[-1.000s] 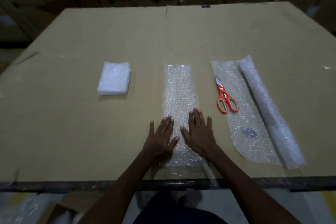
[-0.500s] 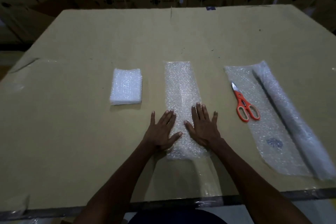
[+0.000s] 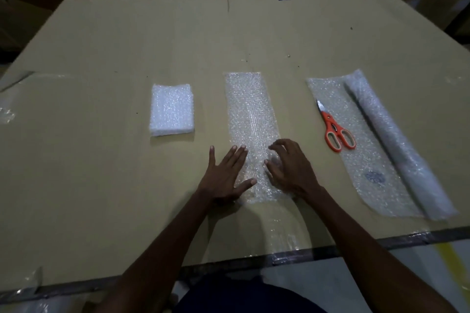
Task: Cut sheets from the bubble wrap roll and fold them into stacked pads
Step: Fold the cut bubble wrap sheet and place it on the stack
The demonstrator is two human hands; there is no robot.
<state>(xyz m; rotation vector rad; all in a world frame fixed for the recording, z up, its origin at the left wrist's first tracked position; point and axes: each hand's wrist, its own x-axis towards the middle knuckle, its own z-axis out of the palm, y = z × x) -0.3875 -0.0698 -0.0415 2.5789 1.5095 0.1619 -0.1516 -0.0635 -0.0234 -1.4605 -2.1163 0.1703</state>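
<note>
Bubble wrap strip (image 3: 250, 119) lies lengthwise at the middle of the tabletop (image 3: 101, 58), its near end under your hands. Your left hand (image 3: 225, 176) still presses flat on its left edge, fingers straight. Your right hand (image 3: 288, 168), flat half a second ago, has lifted its fingers into a loose curl over the strip, gripping nothing. The folded pad stack (image 3: 171, 110) sits to the left; orange scissors (image 3: 335, 131) rest on the unrolled sheet beside the bubble wrap roll (image 3: 396, 142) on the right.
</note>
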